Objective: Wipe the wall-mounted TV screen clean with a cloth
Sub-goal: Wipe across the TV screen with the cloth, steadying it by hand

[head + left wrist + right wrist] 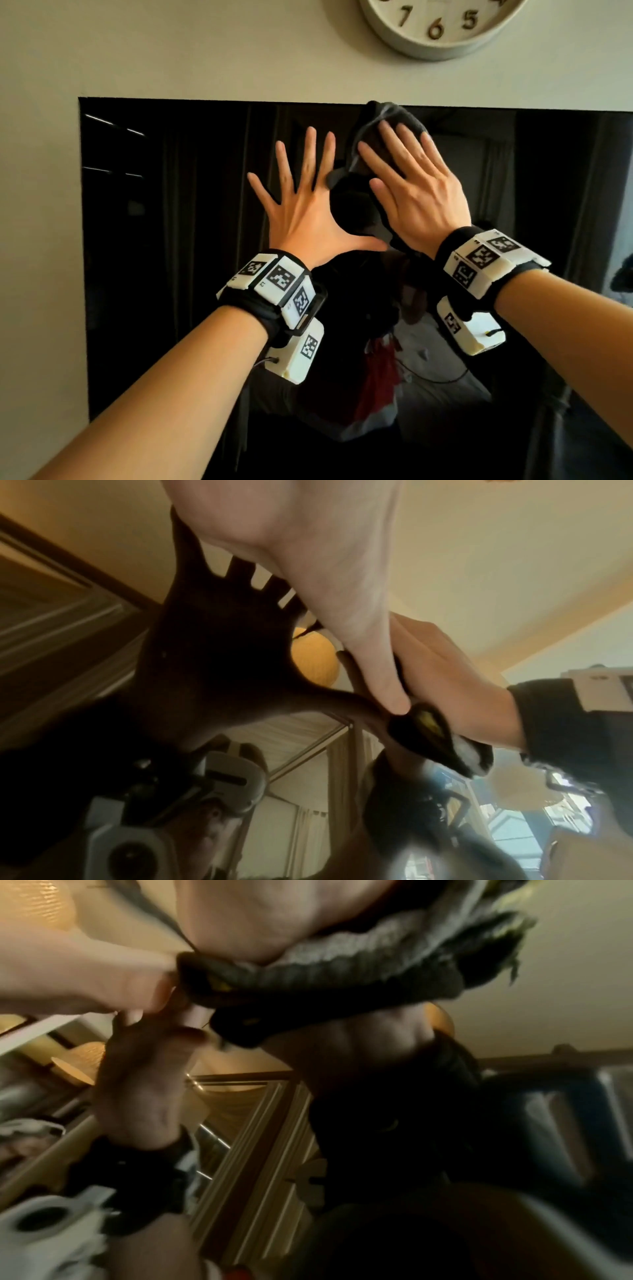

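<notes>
1. A person's right hand [416, 192], fingers straight and lightly spread, presses a bunched dark grey ribbed cloth [356, 205] flat against the glossy black wall-mounted TV screen [171, 240], near its upper edge and just below a round cream wall clock [442, 27].
2. The left hand [305, 202], fingers fanned wide and holding nothing, appears to lie flat on the glass just left of the cloth, its thumb touching the cloth's lower fold.
3. Good practice here: keep the palm pressure even, sweep in overlapping passes, and go over the area under the bare left hand, which will likely leave prints.
</notes>
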Tool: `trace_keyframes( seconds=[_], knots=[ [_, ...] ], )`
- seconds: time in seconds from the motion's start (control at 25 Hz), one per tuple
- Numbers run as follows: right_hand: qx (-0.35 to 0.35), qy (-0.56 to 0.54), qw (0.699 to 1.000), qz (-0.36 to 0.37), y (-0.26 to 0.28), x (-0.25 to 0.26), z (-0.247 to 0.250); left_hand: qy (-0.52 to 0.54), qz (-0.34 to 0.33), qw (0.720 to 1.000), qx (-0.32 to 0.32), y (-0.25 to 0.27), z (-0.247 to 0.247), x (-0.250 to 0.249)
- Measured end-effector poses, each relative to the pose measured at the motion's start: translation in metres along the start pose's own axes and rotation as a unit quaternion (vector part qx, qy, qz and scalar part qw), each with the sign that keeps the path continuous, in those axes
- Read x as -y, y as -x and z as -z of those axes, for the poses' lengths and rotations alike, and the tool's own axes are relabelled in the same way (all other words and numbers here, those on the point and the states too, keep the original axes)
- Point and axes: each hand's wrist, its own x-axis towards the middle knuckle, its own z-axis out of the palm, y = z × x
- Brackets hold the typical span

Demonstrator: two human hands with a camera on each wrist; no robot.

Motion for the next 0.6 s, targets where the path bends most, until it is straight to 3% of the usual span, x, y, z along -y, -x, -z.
trace_keyframes(
  seconds=[0.04,0.16,0.32,0.44,0.6],
  knots=[
    [0.009,0.004,1.000,0.015,0.002,-0.012,0.004,-0.001,0.007,1.000,0.000,0.000,-0.003,-0.001],
    [-0.017,0.023,0.996,-0.089,0.005,-0.032,0.011,-0.014,0.003,1.000,0.000,0.000,-0.007,0.003],
    [0.030,0.025,0.998,0.039,0.019,-0.043,0.016,-0.018,0.005,1.000,-0.004,0.001,-0.006,0.004],
    [0.008,0.027,0.998,-0.056,0.022,-0.063,0.025,-0.024,0.004,1.000,0.000,0.001,-0.007,0.004],
    [0.041,0.031,0.998,0.036,0.038,-0.067,0.027,-0.028,0.008,1.000,-0.005,0.001,-0.006,0.003]
  ],
)
